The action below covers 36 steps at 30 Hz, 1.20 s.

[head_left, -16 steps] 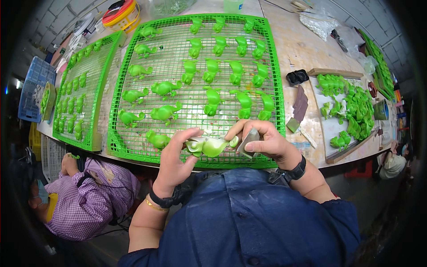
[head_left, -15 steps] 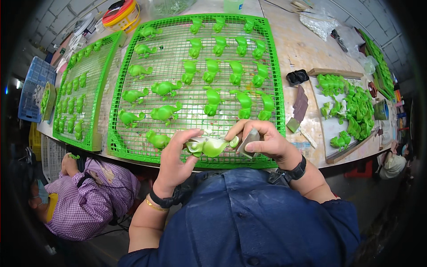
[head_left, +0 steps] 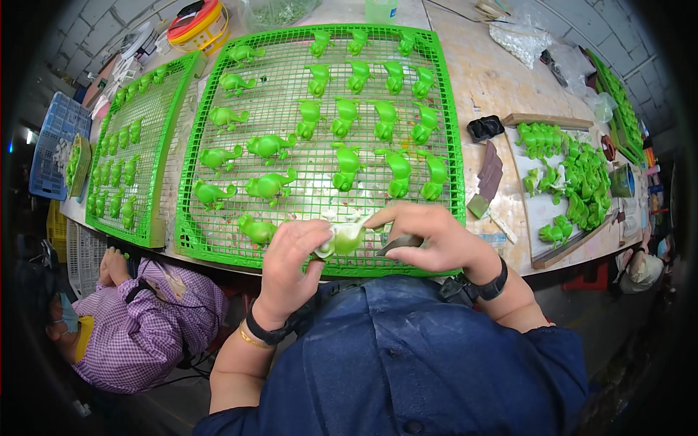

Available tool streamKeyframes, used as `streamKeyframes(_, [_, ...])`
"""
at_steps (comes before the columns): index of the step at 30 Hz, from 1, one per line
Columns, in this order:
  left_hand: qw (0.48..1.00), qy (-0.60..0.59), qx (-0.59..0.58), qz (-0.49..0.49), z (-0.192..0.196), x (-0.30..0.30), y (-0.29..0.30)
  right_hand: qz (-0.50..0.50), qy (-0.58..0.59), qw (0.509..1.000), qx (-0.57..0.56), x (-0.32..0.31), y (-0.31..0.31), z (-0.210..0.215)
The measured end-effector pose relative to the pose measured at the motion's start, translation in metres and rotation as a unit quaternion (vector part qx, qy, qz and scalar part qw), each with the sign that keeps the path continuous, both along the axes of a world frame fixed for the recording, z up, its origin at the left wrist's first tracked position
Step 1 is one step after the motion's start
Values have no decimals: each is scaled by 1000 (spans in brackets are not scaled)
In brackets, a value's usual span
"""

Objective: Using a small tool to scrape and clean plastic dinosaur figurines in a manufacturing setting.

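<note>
Close in front of my chest, my left hand grips a green chameleon figurine dusted with white. My right hand pinches a folded grey piece of sandpaper between thumb and fingers, and its index finger reaches to the figurine's right end. Both hands are above the near edge of a green mesh rack. Several glossy green chameleon figurines lie in rows on that rack, one of them right beside my left hand. My fingers hide the figurine's left end.
To the right, a framed board carries a heap of green pieces. Brown sandpaper strips and a black tray lie nearer. A second rack stands left, with a seated co-worker beside it. A yellow-red bucket is behind.
The figurine has been turned in my left hand, whose fingers now cover its left end. My right index finger has stretched onto the figurine, and the sandpaper has tilted flatter.
</note>
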<state>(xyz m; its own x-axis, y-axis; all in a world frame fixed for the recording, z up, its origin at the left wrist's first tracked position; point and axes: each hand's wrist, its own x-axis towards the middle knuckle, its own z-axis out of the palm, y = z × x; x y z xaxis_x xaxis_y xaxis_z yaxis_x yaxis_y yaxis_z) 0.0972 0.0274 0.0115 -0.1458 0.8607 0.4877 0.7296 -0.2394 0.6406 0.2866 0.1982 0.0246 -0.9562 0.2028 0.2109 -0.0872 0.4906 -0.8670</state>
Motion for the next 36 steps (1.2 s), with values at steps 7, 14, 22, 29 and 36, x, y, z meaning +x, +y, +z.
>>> streamKeyframes(7, [998, 55, 23, 30, 5, 8, -1, -29, -18, 967, 254, -2, -24, 9])
streamKeyframes(14, [995, 90, 25, 44, 6, 12, -2, -9, 18, 969, 244, -5, -28, 10])
streamKeyframes(22, [989, 131, 40, 49, 4, 10, -1, -6, 13, 984, 180, -8, -24, 3])
streamKeyframes(29, [989, 132, 51, 53, 4, 11, -1, -33, 23, 985, 168, -8, -26, 2])
streamKeyframes(36, [989, 131, 50, 54, 2, 12, -2, -27, 1, 986, 166, -5, -27, 4])
